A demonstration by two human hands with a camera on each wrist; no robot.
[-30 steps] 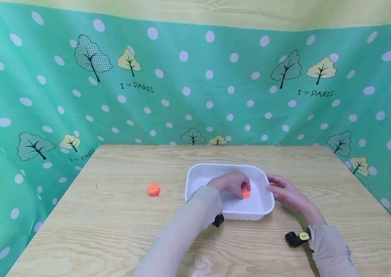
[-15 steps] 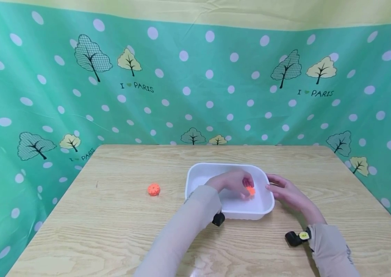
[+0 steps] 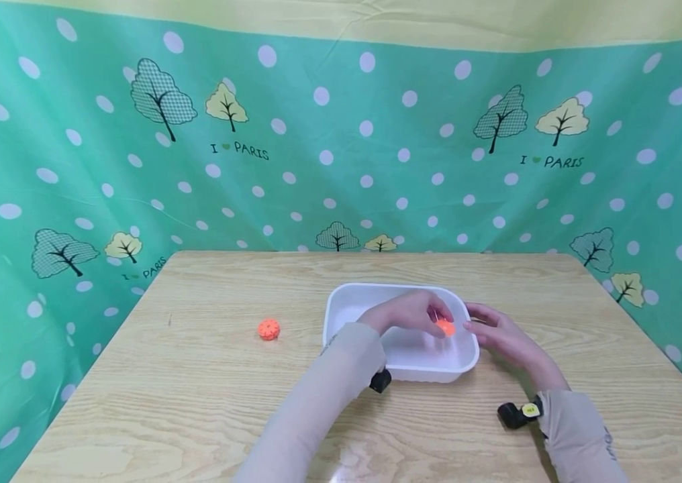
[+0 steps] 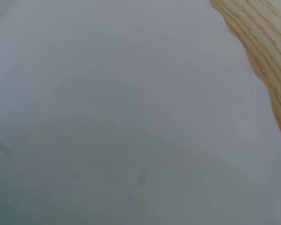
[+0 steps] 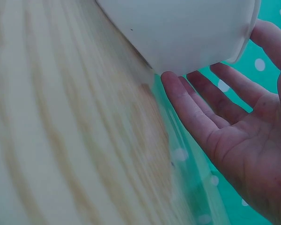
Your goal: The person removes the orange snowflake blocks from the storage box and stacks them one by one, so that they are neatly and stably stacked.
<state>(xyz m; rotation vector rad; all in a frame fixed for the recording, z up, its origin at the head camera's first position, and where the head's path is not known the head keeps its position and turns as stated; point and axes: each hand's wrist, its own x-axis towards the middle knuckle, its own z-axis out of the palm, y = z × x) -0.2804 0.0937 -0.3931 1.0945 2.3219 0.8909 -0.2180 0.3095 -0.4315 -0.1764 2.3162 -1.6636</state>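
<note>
A white plastic basin stands on the table, its mouth facing up. My left hand reaches down into it and pinches a small orange piece near the right inner wall. Fingers partly cover that piece. At the basin's right end my right hand holds the side, thumb on the rim. In the right wrist view, the fingers of that hand lie against the outer wall low down. The left wrist view shows mostly the blurred white basin wall; neither the hand nor the orange piece appears there.
Left of the basin, a round orange piece with a notched edge lies on the wooden table. A green dotted cloth with printed trees hangs behind the table and along both sides.
Inside the basin, my left hand has shifted right and slightly away from me, bringing the orange piece closer to the right wall. The right hand and basin stay in place.
</note>
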